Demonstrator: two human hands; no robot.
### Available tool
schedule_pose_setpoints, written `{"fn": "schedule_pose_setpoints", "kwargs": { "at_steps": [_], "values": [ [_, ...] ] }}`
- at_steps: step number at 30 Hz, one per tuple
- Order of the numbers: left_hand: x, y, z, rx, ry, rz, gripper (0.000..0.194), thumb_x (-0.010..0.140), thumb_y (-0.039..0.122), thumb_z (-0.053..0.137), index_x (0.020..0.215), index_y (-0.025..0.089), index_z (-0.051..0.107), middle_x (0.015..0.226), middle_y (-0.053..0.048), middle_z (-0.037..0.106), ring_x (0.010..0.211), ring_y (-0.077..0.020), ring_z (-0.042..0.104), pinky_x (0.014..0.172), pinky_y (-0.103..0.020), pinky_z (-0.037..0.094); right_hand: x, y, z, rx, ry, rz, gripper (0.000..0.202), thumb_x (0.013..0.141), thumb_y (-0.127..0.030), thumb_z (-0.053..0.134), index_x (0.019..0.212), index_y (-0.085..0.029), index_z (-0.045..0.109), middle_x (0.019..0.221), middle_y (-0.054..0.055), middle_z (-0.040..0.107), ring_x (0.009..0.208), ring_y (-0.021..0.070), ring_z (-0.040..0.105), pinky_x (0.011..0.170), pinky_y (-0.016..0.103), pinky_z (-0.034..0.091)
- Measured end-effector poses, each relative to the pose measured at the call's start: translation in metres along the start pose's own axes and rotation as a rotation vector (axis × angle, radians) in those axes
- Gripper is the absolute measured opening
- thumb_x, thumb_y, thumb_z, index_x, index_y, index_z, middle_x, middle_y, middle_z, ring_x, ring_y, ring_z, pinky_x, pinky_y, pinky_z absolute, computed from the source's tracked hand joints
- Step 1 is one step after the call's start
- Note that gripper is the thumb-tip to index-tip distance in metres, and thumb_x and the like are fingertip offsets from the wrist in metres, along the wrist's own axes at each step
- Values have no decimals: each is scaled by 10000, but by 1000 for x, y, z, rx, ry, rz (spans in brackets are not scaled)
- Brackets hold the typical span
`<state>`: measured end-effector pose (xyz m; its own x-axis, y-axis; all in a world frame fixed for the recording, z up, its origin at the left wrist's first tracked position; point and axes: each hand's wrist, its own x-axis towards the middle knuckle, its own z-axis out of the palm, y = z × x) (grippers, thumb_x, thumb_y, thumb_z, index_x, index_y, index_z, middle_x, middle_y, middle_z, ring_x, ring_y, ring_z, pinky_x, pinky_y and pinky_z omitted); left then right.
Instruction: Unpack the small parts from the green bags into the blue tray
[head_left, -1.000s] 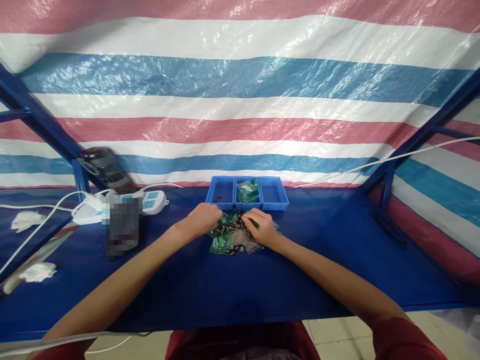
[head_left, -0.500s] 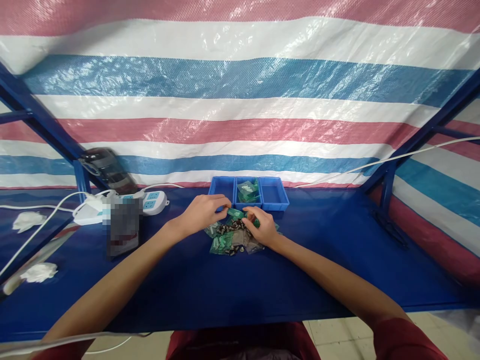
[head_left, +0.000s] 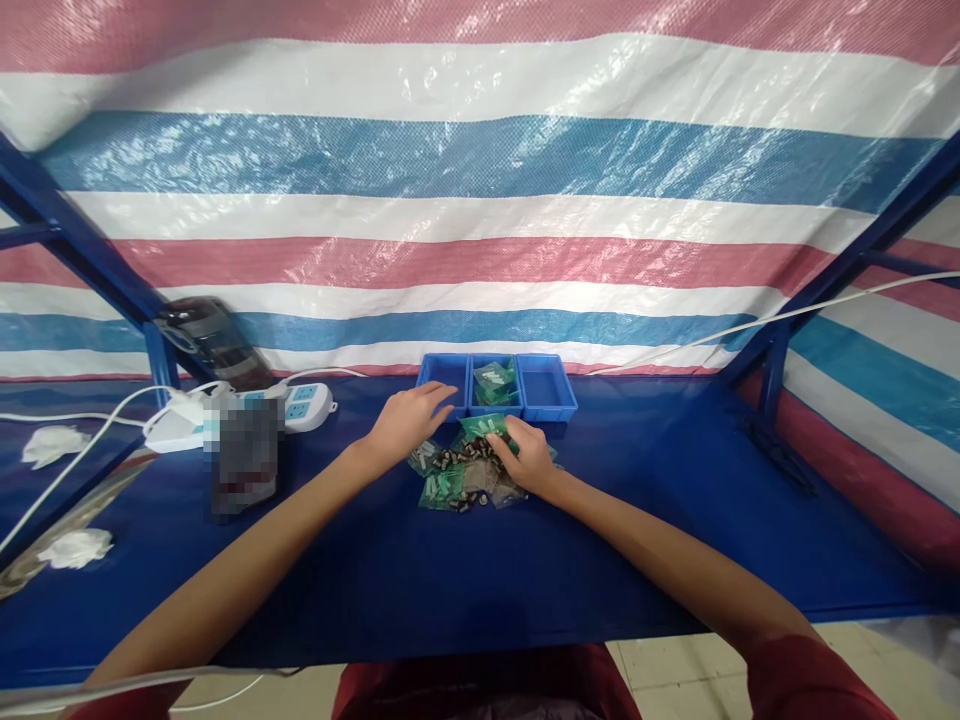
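Note:
Between the thumb and fingers of my right hand (head_left: 527,455) is a small green plastic bag (head_left: 480,427) with whitish pieces inside. My left hand (head_left: 409,422) is open, fingers apart and holding nothing, close to the front of the left blue bin (head_left: 432,372). Below both hands lies a pile of green bags (head_left: 442,487), greyish clear bags (head_left: 478,478) and small dark metal parts (head_left: 450,458). Behind the pile, the middle blue bin (head_left: 496,409) contains several green bags (head_left: 495,380). No contents show in the right blue bin (head_left: 546,384).
At the left are a white power strip (head_left: 311,405) with cables, a blurred-out dark object (head_left: 246,460), a dark bottle-like container (head_left: 214,340) and crumpled white tissues (head_left: 76,548). A dark cord (head_left: 780,458) lies at right. Blue frame posts and striped sheeting bound the table (head_left: 480,580).
My left hand has let go of the green bag and moved slightly left, its fingers spreading. The bag stays in my right hand.

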<state>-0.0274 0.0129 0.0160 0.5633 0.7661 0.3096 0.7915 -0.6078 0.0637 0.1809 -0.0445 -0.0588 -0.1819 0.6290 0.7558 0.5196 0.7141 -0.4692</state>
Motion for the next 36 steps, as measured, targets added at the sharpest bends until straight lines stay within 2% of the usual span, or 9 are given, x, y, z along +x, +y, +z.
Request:
{"fn": "schedule_pose_setpoints", "kwargs": {
  "at_steps": [5, 12, 15, 19, 22, 26, 29, 32, 36],
  "values": [
    [1, -2, 15, 132, -146, 44, 270, 910, 221, 471, 1123, 229, 636, 1082, -55, 682, 898, -222, 664, 650, -243, 461, 1, 1, 0, 8, 6, -20, 249, 947, -293, 442, 717, -196, 427, 638, -2, 416, 567, 131, 422, 544, 266, 328],
    [-1, -4, 15, 127, -145, 76, 243, 902, 212, 488, 1080, 231, 652, 1024, -48, 696, 845, -213, 673, 620, -238, 449, 1, -1, 0, 4, -2, -2, 252, 947, -297, 444, 717, -195, 445, 633, -3, 417, 567, 132, 422, 541, 266, 334],
    [-2, 0, 10, 43, -62, 79, 248, 916, 244, 478, 1096, 228, 648, 1055, -45, 688, 861, -209, 669, 652, -245, 466, 1, -2, 0, 7, 4, 5, 245, 949, -299, 439, 729, -194, 467, 639, 1, 436, 570, 134, 436, 545, 268, 347],
    [-5, 13, -1, -307, 140, 67, 326, 961, 349, 389, 1079, 203, 655, 1030, -44, 691, 885, -183, 650, 748, -245, 481, 2, 0, 1, 18, 25, 34, 250, 955, -305, 435, 746, -189, 508, 636, 4, 464, 567, 137, 461, 548, 268, 366],
    [-9, 27, -3, -551, 158, 23, 354, 965, 378, 375, 1041, 188, 664, 931, -35, 700, 734, -142, 626, 666, -223, 472, 2, 0, 0, 23, 31, 68, 253, 956, -326, 434, 783, -187, 554, 650, 17, 521, 597, 151, 514, 569, 271, 404],
    [-16, 39, 13, -659, 121, 54, 290, 906, 405, 508, 990, 178, 667, 912, -39, 679, 544, -88, 497, 531, -210, 410, 2, 1, -2, 61, 3, 114, 256, 962, -336, 419, 911, -187, 621, 688, 34, 613, 618, 160, 577, 623, 283, 466],
    [-20, 40, 30, -740, 176, 72, 261, 892, 391, 540, 987, 179, 659, 956, -57, 659, 539, -78, 464, 516, -204, 401, 1, 2, -2, 105, -11, 145, 282, 968, -339, 400, 1047, -190, 626, 727, 35, 662, 581, 149, 600, 637, 285, 498],
    [-23, 38, 44, -785, 210, 48, 287, 870, 403, 573, 1038, 179, 638, 928, -58, 649, 480, -60, 413, 474, -200, 384, 0, 2, -3, 123, -25, 166, 322, 978, -351, 365, 1089, -197, 625, 698, 26, 668, 571, 150, 616, 634, 280, 510],
    [-25, 37, 55, -787, 233, -43, 302, 874, 421, 558, 1020, 168, 633, 827, -35, 648, 502, -82, 476, 474, -199, 396, 1, 1, -4, 141, -64, 168, 339, 988, -350, 339, 1068, -193, 629, 664, 18, 655, 571, 145, 619, 636, 265, 501]
  ]
}}
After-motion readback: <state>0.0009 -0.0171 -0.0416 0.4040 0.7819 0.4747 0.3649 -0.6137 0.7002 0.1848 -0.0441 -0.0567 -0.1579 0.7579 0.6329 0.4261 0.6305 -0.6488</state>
